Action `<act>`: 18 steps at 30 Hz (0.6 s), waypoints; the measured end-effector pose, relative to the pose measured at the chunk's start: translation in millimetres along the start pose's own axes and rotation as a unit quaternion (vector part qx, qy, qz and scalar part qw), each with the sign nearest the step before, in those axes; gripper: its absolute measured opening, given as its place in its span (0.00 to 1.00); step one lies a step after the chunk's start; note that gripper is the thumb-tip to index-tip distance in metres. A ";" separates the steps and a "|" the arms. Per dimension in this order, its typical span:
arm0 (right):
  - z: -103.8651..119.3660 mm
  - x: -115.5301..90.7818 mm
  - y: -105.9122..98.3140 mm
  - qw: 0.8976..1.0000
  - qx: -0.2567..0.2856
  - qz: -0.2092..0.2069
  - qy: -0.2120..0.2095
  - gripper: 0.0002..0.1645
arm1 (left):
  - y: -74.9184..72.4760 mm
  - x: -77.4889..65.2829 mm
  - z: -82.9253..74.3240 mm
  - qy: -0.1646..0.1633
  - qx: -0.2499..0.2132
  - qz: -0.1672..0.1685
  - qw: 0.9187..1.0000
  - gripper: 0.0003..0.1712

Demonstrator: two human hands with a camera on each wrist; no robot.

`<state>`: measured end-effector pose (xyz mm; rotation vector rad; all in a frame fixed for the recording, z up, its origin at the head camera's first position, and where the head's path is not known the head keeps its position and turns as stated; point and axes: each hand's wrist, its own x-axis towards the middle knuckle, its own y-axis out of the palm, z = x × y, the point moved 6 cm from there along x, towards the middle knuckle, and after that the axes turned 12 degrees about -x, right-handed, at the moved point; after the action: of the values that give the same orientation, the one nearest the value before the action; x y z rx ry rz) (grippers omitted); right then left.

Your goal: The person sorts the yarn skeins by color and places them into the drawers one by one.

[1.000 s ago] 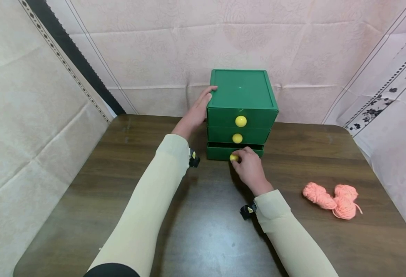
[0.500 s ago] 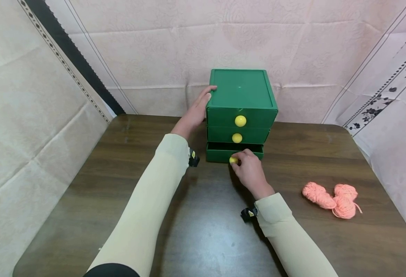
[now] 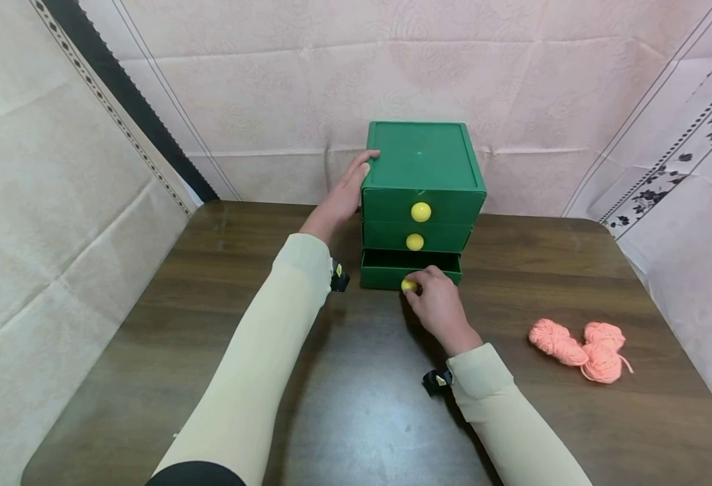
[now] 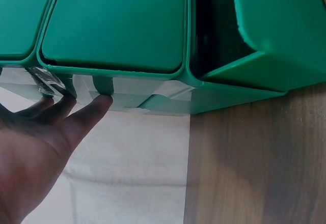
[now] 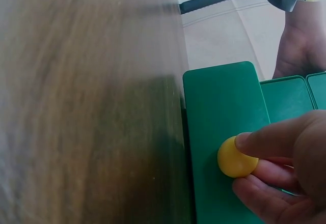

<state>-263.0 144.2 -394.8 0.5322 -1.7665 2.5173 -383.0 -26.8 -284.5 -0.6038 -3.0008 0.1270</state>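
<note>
A green drawer cabinet with three stacked drawers and round yellow knobs stands at the back of the table. Its bottom drawer is pulled partway out, and the part of its inside that shows is dark. My right hand pinches that drawer's yellow knob between thumb and fingers. Against the cabinet's left side rests my left hand, fingers extended. In the left wrist view, its fingertips touch the taped side wall. The upper two drawers are closed.
Two bundles of pink yarn lie on the brown wooden table to the right. A pale patterned cloth hangs behind the cabinet and along both sides.
The bottom drawer has slid further out toward me, with my right hand moving back on its knob. My left hand has stayed on the cabinet's side.
</note>
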 end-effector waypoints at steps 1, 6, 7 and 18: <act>0.4 -0.7 -0.2 1.000 -0.001 -0.001 -0.001 0.13 | 0.1 0.0 0.1 0.000 0.000 0.000 1.000 0.26; 2.5 -3.8 -1.3 1.000 -0.003 -0.005 -0.005 0.13 | 0.4 -0.6 0.1 -0.004 -0.003 0.002 1.000 0.26; 2.6 -4.3 -1.4 1.000 -0.004 -0.005 -0.005 0.13 | 0.3 -0.7 0.3 -0.005 -0.003 0.002 1.000 0.26; 4.5 -8.8 -2.3 1.000 -0.008 0.000 -0.005 0.14 | -0.1 0.5 0.7 -0.003 0.012 0.005 1.000 0.26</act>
<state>-253.0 142.4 -393.9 0.5453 -1.7891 2.5016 -383.6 -26.8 -285.2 -0.6177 -2.9974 0.1645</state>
